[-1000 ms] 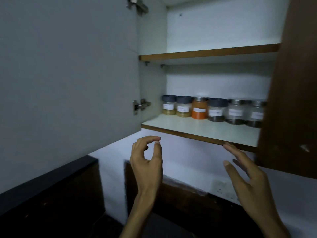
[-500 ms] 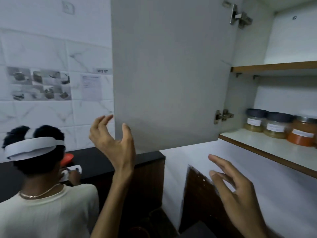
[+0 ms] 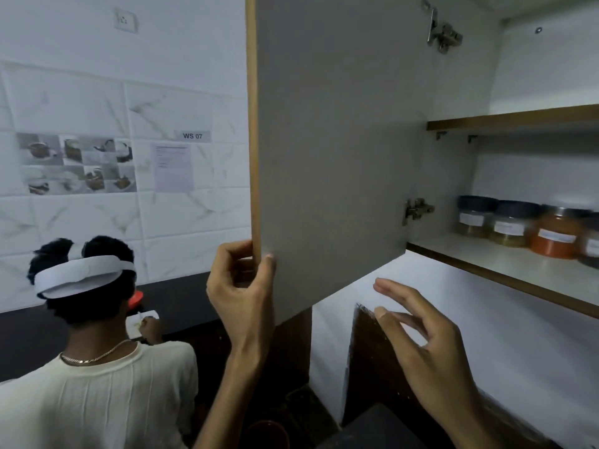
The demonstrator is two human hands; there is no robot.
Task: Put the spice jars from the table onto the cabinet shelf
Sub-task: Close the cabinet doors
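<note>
Left hand [image 3: 241,286] grips the free edge of the open cabinet door [image 3: 330,150], fingers curled round its far side and thumb pressed on the inner face; right hand [image 3: 418,335] hangs below the door with fingers loosely spread, holding nothing. Spice jars [image 3: 518,225] stand in a row at the back of the cabinet shelf [image 3: 505,270], so the step in hand appears to be closing up. Judgement: swing the door on its hinge [image 3: 416,210] in one smooth arc, keep the right hand out of its path, and release the edge before it meets the frame.
</note>
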